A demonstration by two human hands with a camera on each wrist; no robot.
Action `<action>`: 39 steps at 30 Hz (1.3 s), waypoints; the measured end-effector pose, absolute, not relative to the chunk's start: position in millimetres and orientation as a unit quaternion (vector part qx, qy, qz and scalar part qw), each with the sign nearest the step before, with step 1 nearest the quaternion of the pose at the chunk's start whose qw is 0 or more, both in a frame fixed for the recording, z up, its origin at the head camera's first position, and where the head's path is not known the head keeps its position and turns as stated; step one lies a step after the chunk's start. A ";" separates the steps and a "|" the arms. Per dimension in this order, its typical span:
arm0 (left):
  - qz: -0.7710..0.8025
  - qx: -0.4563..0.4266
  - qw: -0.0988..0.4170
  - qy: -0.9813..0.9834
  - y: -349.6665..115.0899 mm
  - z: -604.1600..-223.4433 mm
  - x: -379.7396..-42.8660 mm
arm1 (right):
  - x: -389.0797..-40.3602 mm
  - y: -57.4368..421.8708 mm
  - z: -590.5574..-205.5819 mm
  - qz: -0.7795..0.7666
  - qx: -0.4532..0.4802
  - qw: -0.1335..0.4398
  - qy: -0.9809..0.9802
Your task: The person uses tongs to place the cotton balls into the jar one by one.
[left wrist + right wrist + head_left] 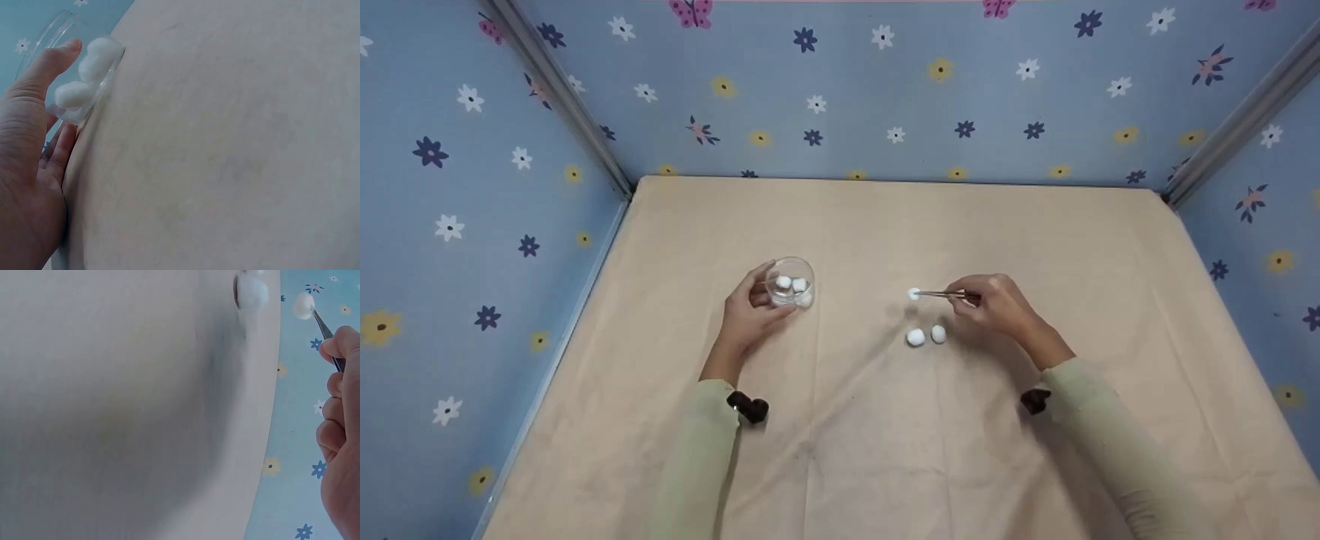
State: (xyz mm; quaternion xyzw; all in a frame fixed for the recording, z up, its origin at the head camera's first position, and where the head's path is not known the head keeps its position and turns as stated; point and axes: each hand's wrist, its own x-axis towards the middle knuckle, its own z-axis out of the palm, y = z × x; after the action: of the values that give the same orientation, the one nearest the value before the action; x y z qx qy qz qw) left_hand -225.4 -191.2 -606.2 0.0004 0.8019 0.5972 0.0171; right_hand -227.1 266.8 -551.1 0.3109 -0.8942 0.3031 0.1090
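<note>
My left hand (748,315) holds a clear, round cup (790,264) upright on the table, fingers and thumb around its sides. Several white cotton balls (75,95) lie inside the cup. In my right hand (997,304) is a pair of metal tweezers (941,294), pointing left. Their tips pinch one cotton ball (304,306), lifted above the cloth. Two more cotton balls, a left one (915,337) and a right one (938,334), lie side by side on the table below the tweezers.
A beige cloth (870,420) with creases covers the table. Blue flower-patterned panels (885,90) rise behind it and at both sides, with grey metal posts (562,97) at the corners. A black device (748,407) sits at the left wrist, another (1036,400) at the right.
</note>
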 end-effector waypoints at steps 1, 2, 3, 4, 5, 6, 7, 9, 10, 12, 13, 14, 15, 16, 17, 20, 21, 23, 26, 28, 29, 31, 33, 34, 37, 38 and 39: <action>0.597 0.000 0.016 0.802 -191.2 -606.5 -225.3 | -227.1 265.8 -551.4 0.305 0.308 0.107 -0.895; 0.595 -0.001 0.017 0.803 -191.3 -606.9 -225.1 | -227.4 265.0 -551.9 0.306 0.306 0.105 -0.895; 0.595 -0.002 0.017 0.804 -191.3 -607.2 -225.0 | -227.6 264.0 -552.3 0.306 0.304 0.103 -0.896; 0.594 -0.003 0.017 0.804 -191.4 -607.5 -224.8 | -227.8 263.2 -552.7 0.306 0.303 0.103 -0.897; 0.595 -0.005 0.017 0.803 -191.3 -607.6 -224.7 | -227.9 262.2 -552.7 0.305 0.301 0.101 -0.898; 0.595 -0.005 0.017 0.804 -191.4 -607.9 -224.6 | -227.9 261.3 -552.7 0.305 0.299 0.100 -0.899; 0.594 -0.006 0.017 0.805 -191.6 -608.2 -224.4 | -228.0 260.4 -552.8 0.304 0.297 0.098 -0.900; 0.594 -0.005 0.018 0.804 -191.7 -608.2 -224.1 | -228.6 258.6 -552.9 0.302 0.295 0.097 -0.901; 0.595 -0.004 0.018 0.804 -191.7 -608.3 -224.0 | -228.9 257.8 -552.5 0.302 0.295 0.097 -0.901; 0.594 -0.003 0.018 0.804 -191.5 -608.4 -224.0 | -229.7 256.3 -552.0 0.304 0.295 0.095 -0.901; 0.593 -0.003 0.018 0.805 -191.2 -608.3 -224.0 | -230.1 255.6 -551.8 0.304 0.294 0.094 -0.901; 0.593 -0.003 0.018 0.805 -191.0 -607.9 -224.0 | -230.8 255.0 -551.5 0.305 0.293 0.094 -0.901; 0.593 -0.003 0.018 0.805 -190.7 -607.6 -223.9 | -231.2 254.2 -550.7 0.307 0.292 0.092 -0.901; 0.593 -0.004 0.017 0.805 -190.4 -607.3 -223.9 | -231.6 253.3 -549.9 0.309 0.291 0.091 -0.901; 0.594 -0.004 0.016 0.804 -190.2 -607.1 -223.9 | -232.3 252.5 -549.5 0.310 0.289 0.092 -0.901; 0.596 -0.005 0.013 0.803 -189.7 -606.3 -223.8 | -234.4 249.9 -548.5 0.312 0.289 0.095 -0.900; 0.596 -0.005 0.013 0.803 -189.7 -606.0 -223.8 | -235.2 248.8 -548.4 0.312 0.289 0.096 -0.900; 0.595 -0.004 0.012 0.803 -189.7 -605.5 -223.9 | -236.9 246.8 -549.1 0.314 0.291 0.099 -0.898; 0.592 -0.006 0.013 0.806 -189.8 -604.8 -224.6 | -239.0 242.8 -549.5 0.318 0.292 0.101 -0.896; 0.592 -0.007 0.013 0.806 -190.0 -604.7 -225.1 | -240.2 239.6 -549.4 0.320 0.292 0.099 -0.896; 0.591 -0.008 0.013 0.806 -190.2 -604.9 -225.4 | -240.8 238.0 -549.3 0.320 0.292 0.098 -0.896; 0.588 -0.007 0.012 0.809 -190.5 -605.7 -225.5 | -241.7 234.6 -549.3 0.320 0.288 0.095 -0.898; 0.586 -0.006 0.012 0.811 -190.8 -606.6 -225.5 | -242.7 231.4 -549.4 0.319 0.284 0.092 -0.900; 0.584 -0.005 0.013 0.812 -190.9 -606.9 -225.5 | -243.1 230.0 -549.5 0.318 0.283 0.091 -0.900; 0.584 -0.005 0.015 0.812 -190.7 -606.2 -225.6 | -244.2 225.6 -549.6 0.315 0.281 0.089 -0.902; 0.584 -0.005 0.016 0.811 -190.7 -605.9 -225.7 | -244.7 224.2 -549.6 0.313 0.282 0.089 -0.903; 0.587 -0.004 0.017 0.810 -190.8 -605.5 -225.6 | -245.4 222.7 -550.1 0.311 0.284 0.091 -0.902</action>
State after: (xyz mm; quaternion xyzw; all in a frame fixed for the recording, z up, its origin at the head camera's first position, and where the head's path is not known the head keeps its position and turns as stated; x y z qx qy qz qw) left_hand -225.6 -190.8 -605.5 -0.0042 0.8096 0.5867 0.0166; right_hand -245.4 222.7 -550.1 0.2843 -0.9022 0.3113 0.0909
